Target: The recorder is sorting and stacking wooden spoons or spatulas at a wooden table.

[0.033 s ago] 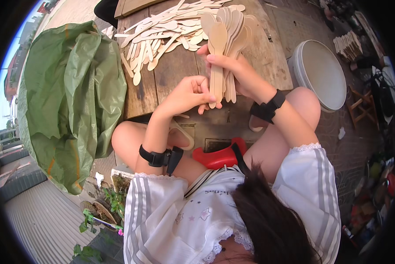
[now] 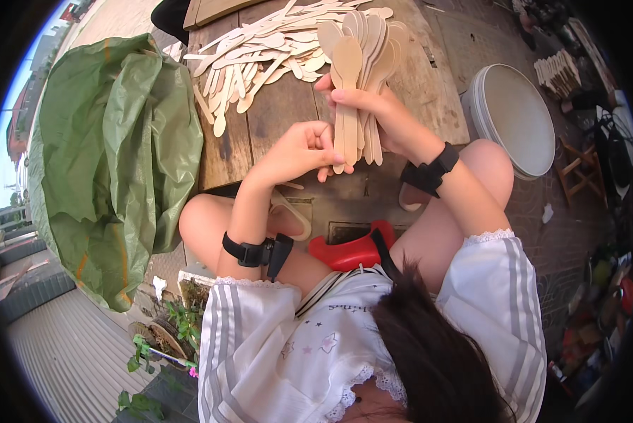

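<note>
A fanned bundle of wooden spoons [image 2: 364, 60] stands upright in my right hand [image 2: 381, 113], bowls up and handles down. My right fingers and thumb wrap round the handles just below the bowls. At the lower ends of the front handles, my left hand [image 2: 301, 149] is closed in a pinch, thumb and fingertips on them. Whether it grips one handle or two, I cannot tell. Beyond my hands, a loose heap of wooden spoons [image 2: 260, 53] lies across the wooden table [image 2: 260, 130], pointing in mixed directions.
A large green tarp-like sheet [image 2: 112, 162] hangs left of the table. White round buckets [image 2: 517, 120], nested together, stand to the right. Between my knees is a red object [image 2: 351, 247]. Farther right stands a small wooden folding stool [image 2: 581, 176].
The front spoons' bowls have shifted slightly left, and the handle ends at the right of the bundle have spread a little. My hands keep nearly the same place and grip.
</note>
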The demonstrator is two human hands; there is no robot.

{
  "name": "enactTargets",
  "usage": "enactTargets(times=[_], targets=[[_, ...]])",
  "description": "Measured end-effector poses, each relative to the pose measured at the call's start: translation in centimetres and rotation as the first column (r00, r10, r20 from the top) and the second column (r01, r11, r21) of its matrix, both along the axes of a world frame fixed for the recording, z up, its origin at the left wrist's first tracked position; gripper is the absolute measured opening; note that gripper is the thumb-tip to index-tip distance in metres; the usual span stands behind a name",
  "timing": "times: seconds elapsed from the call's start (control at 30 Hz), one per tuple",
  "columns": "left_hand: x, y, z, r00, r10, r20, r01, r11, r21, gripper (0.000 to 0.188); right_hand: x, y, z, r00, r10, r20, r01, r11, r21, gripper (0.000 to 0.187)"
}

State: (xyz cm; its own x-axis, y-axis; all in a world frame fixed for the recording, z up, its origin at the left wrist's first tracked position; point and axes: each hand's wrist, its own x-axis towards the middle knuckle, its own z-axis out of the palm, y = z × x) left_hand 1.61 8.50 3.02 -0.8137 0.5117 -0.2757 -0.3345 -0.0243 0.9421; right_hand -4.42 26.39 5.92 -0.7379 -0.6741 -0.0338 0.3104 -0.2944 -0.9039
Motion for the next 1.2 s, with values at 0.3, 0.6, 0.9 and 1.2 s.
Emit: enactTargets(times=[0.3, 0.6, 0.9, 1.2], targets=[[0.4, -5.8, 2.7, 0.986, 0.147, -0.075, -0.151, 0.987, -0.047, 0.028, -1.1, 0.2, 0.3, 0.996, -0.074, 0.044, 0.08, 0.988, -0.132, 0.036], [-0.4, -2.4, 0.8, 0.979, 0.172, -0.111, -0.132, 0.945, 0.299, 0.026, -0.2, -0.9, -0.7, 0.994, -0.054, -0.093, 0.043, 0.993, -0.11, 0.043], [-1.2, -2.5, 1.0, 0.944, 0.254, -0.208, -0.218, 0.959, 0.181, 0.021, -0.3, -0.6, 0.2, 0.985, -0.06, -0.162, 0.053, 0.998, -0.045, 0.05], [-0.6, -4.3, 1.6, 0.781, 0.583, -0.222, -0.398, 0.74, 0.542, 0.03, -0.3, 0.2, 0.3, 0.977, 0.023, -0.212, -0.042, 0.995, -0.086, 0.067]])
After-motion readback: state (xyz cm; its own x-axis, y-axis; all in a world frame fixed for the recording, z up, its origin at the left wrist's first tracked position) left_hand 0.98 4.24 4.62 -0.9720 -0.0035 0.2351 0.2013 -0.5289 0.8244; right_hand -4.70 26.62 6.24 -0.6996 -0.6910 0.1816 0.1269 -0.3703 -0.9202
